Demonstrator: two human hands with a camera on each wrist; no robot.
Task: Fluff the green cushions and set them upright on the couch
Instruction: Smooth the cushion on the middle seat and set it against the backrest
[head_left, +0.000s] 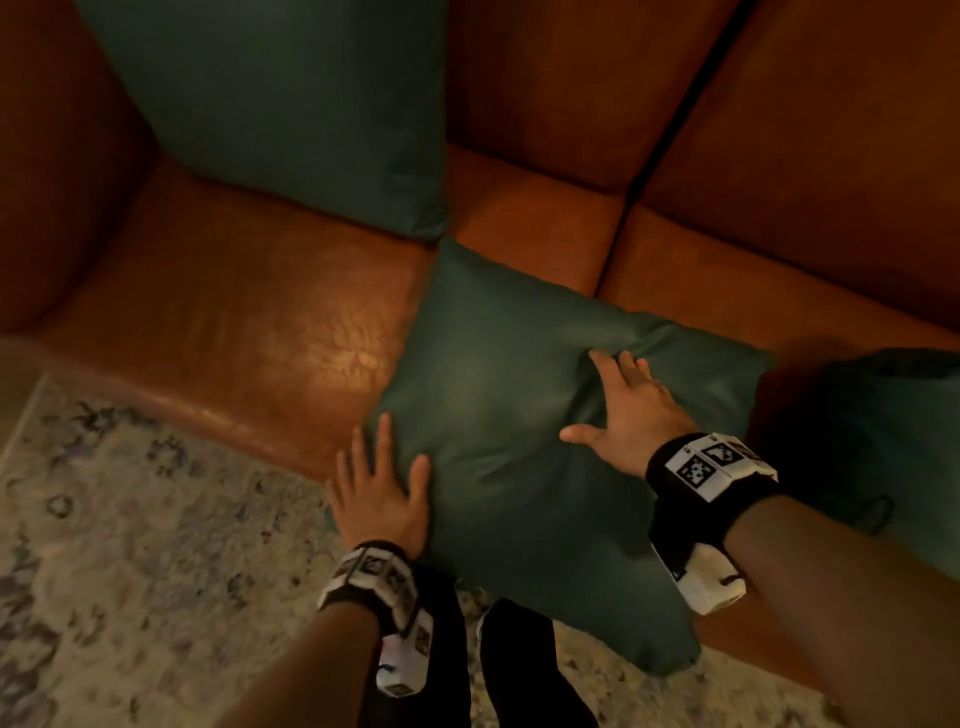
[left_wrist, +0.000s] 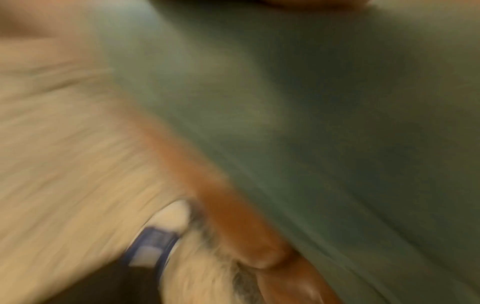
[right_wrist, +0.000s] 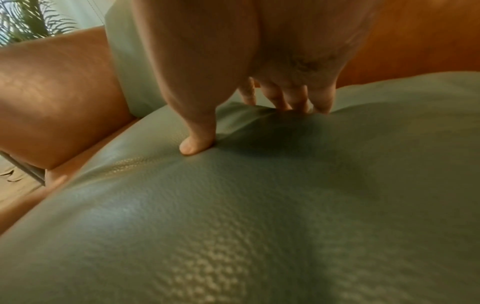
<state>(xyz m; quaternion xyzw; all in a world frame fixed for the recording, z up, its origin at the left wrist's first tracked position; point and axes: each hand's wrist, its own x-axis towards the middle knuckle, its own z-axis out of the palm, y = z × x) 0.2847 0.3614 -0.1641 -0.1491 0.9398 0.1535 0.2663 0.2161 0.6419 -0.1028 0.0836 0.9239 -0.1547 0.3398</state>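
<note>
A green cushion (head_left: 498, 415) lies flat on the seat of the brown leather couch (head_left: 234, 312), one corner hanging over the front edge. My right hand (head_left: 623, 410) presses its top with straight, spread fingers, denting it; the right wrist view shows the thumb and fingertips (right_wrist: 298, 102) sunk into the cushion (right_wrist: 259, 205). My left hand (head_left: 376, 493) lies flat against the cushion's left edge, fingers straight. The left wrist view is blurred, with the green cushion (left_wrist: 324, 123) filling its right side. A second green cushion (head_left: 280, 104) stands upright against the backrest. A third (head_left: 893, 441) lies at the right.
A pale patterned rug (head_left: 130, 545) covers the floor in front of the couch. My dark trouser legs (head_left: 493, 670) stand at the seat's front edge. The couch arm (right_wrist: 57, 98) and a leafy plant (right_wrist: 28, 20) show at the left of the right wrist view.
</note>
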